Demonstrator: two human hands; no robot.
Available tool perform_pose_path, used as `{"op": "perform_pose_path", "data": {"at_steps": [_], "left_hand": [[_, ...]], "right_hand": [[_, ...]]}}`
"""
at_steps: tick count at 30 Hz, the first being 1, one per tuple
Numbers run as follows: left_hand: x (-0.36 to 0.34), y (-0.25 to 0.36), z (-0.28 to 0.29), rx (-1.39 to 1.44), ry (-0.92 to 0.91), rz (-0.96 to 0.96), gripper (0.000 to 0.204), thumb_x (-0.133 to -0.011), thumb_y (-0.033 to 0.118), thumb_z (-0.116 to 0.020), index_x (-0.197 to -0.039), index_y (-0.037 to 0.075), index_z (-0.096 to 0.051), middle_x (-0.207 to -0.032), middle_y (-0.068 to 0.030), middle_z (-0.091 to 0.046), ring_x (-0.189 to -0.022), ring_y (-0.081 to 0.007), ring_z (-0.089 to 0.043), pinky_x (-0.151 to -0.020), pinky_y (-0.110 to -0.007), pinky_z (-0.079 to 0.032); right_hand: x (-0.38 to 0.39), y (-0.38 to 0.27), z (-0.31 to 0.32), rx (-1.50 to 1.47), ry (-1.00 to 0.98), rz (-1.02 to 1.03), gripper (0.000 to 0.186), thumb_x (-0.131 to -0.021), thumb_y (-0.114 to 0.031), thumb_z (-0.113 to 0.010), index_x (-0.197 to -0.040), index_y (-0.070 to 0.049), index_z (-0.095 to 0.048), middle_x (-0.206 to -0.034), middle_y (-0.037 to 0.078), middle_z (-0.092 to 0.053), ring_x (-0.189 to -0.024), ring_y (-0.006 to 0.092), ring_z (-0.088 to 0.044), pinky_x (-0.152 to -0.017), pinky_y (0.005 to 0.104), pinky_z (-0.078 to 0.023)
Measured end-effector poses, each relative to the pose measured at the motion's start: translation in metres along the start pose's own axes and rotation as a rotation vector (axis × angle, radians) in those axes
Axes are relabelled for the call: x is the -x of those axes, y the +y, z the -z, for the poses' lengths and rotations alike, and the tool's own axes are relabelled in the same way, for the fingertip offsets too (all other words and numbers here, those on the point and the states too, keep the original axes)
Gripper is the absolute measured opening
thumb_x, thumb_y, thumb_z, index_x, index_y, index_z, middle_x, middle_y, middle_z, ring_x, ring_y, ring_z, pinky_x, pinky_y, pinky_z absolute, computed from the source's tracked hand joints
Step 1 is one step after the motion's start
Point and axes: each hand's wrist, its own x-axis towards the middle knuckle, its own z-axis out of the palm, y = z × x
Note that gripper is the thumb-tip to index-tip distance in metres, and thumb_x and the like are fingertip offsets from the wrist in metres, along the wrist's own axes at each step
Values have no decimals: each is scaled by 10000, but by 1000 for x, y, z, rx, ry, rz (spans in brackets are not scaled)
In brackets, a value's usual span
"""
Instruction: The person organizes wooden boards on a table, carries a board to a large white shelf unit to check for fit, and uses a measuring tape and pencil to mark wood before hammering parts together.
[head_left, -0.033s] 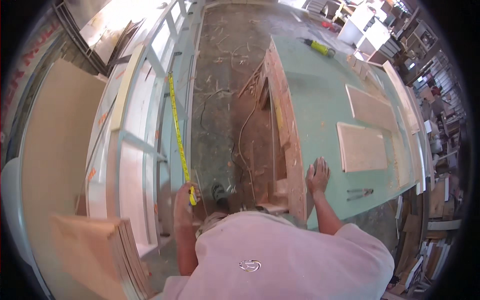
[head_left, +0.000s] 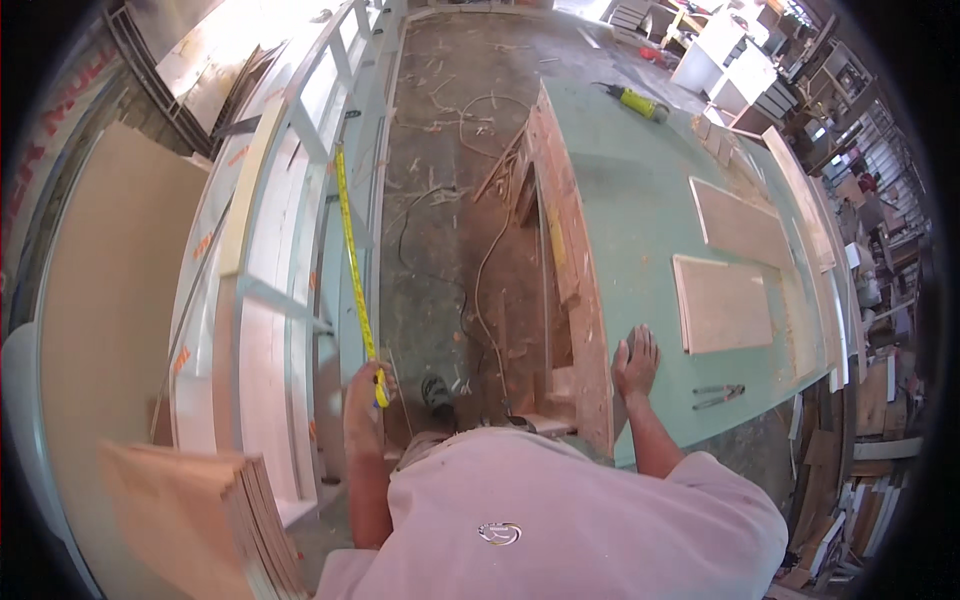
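So, your left hand point(head_left: 368, 393) is closed around the yellow case point(head_left: 381, 390) of the tape measure point(head_left: 355, 265), down by your left side. Its yellow blade runs straight out from the case, away from you, alongside the long pale frame point(head_left: 228, 340) – whether it touches the frame, you cannot tell from here.

Your right hand point(head_left: 636, 365) grips nothing: it lies palm down with fingers stretched out on the green-topped table point(head_left: 640, 230), just in from the left edge and toward the near-left corner. Near the table's near edge, to the right of that hand, lie the pincers point(head_left: 718, 396). Two thin wooden panels lie farther in: the nearer panel point(head_left: 724, 304) just beyond the pincers, the farther panel point(head_left: 740, 224) past it, toward the right edge. A green power tool point(head_left: 640, 104) rests by the far edge, and pale wooden strips point(head_left: 800, 195) run along the right one.

On the floor point(head_left: 430, 130), between frame and table, a cable point(head_left: 482, 290) winds away from your shoe point(head_left: 437, 392). At your lower left stands a blurred stack of boards point(head_left: 190, 510).
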Motion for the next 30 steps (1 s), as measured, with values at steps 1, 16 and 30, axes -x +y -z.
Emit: {"op": "perform_pose_path", "data": {"at_steps": [1,16,30], "left_hand": [[-30,27,-7,-46,-8,-19,320,-998,338,-463,-927,57,-599,-689,-51,-563,-578,-142,-576,-515,-302,-494],[-287,212,-83,-107,-182,150,335,-992,394,-476,-964,83,-597,-721,-55,-582,-623,-185,-599,-554,-337,-507],[-521,300,-130,-111,-28,346,365,-1020,370,-394,-927,78,-593,-674,-62,-576,-591,-190,-575,-551,-361,-489]], "right_hand": [[2,0,-1,8,-21,-11,510,-956,-342,-480,-1382,-64,-446,-1476,147,-405,-1384,325,-340,-1141,509,-234],[-43,-11,-38,268,239,-579,368,-939,-228,-508,-1213,15,-548,-1293,233,-544,-1211,403,-502,-1018,512,-380],[-628,-268,-243,-366,389,17,270,-901,-188,-558,-1047,25,-638,-1233,215,-567,-1168,365,-520,-1012,455,-405]]}}
